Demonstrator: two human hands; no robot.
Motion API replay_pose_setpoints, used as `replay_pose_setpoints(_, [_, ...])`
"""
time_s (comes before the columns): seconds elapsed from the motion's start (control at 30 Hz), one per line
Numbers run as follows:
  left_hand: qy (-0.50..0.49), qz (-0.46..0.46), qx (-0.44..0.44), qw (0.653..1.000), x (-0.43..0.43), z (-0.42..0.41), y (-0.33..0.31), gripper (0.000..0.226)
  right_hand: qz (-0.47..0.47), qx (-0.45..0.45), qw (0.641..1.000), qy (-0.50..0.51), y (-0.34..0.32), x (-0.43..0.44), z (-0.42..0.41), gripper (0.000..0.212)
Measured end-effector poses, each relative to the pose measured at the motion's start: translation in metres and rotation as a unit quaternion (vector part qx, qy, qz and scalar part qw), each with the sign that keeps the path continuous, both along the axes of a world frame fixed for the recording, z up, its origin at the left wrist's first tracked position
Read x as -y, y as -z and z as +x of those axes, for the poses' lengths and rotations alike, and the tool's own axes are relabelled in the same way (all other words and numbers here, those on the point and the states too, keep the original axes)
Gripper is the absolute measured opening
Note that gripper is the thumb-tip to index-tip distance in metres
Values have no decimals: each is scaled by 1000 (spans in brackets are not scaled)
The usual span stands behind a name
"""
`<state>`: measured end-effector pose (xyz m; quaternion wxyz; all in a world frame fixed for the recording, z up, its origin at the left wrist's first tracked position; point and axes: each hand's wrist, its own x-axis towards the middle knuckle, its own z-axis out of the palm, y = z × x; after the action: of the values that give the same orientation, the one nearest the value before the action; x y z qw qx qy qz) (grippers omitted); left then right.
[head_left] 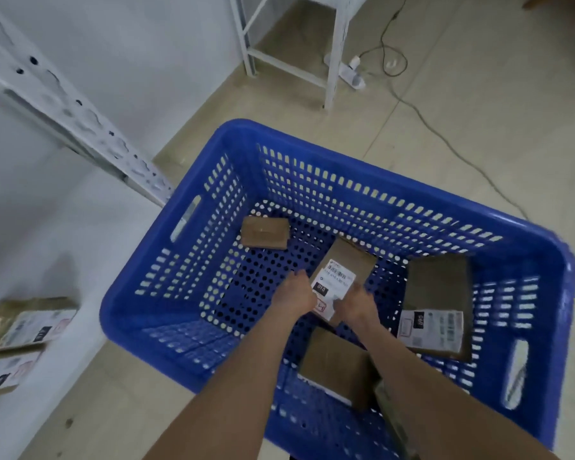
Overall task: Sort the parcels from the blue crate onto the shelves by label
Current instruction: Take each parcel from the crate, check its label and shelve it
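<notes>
The labelled parcel (344,260) lies in the middle of the blue crate (186,293). Its white label faces up and its near end seems tipped toward the person, probably so the number, which reads 010, can be checked as it comes out. The left hand (296,292) sits at the label's left edge and the right hand (357,305) at its right edge, apart from each other with the box between them. They look to be taking it from both sides, but blur hides whether the fingers curl beneath it. Two hands suit a long box reached for deep in a crate.

Around it, a small box (264,232) rests near the far left corner with no label showing. A flat parcel (439,287) lies to the right, its 060 label up, and a plain carton (337,363) sits under the forearms by the near wall.

The sorting seems partly done: on the white shelf (80,227) at the left, shelved parcels (27,322) lie label up, presumably to stay readable.
</notes>
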<state>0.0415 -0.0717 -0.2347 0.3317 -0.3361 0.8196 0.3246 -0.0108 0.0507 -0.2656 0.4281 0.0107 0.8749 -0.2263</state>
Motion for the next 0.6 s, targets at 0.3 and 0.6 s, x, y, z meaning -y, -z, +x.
replay_pose_setpoints(0.3, [-68,82,58,993,7,-15,96,28,-65,154,957,239,67,6,-13,37])
replay_pose_setpoints(0.6, [-163,66,42,984,28,-1,62,21,-78,214,925,304,50,17,-17,24])
